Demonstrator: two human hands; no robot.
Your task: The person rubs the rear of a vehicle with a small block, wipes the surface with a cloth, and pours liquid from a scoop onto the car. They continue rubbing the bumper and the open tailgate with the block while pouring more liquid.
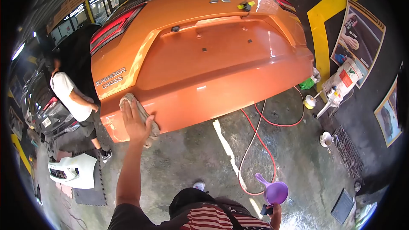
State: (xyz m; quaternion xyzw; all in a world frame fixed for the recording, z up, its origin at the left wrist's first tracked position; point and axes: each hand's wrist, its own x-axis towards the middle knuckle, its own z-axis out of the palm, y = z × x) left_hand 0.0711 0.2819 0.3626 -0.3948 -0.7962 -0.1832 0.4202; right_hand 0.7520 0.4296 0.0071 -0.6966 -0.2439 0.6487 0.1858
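Observation:
My left hand (135,123) lies flat over a beige cloth (154,131), pressing it against the lower left part of an orange car tailgate (213,81). The fingers point up the panel, the thumb stands apart, and a fold of cloth hangs below the palm. Low in the view, close to my body, my right hand (276,214) grips a purple dipper (277,192), its handle pointing up and left. A small black object (266,210), too little shown to name, also sits at the right fingers. Lettering (111,78) is on the tailgate above the cloth.
A red hose (265,142) loops over the wet floor. At left a person (70,89) stands beside a dark car, near a white bumper (79,170) on mats. To the right are a white sack (343,81), a small pail (326,139) and a metal rack (347,153).

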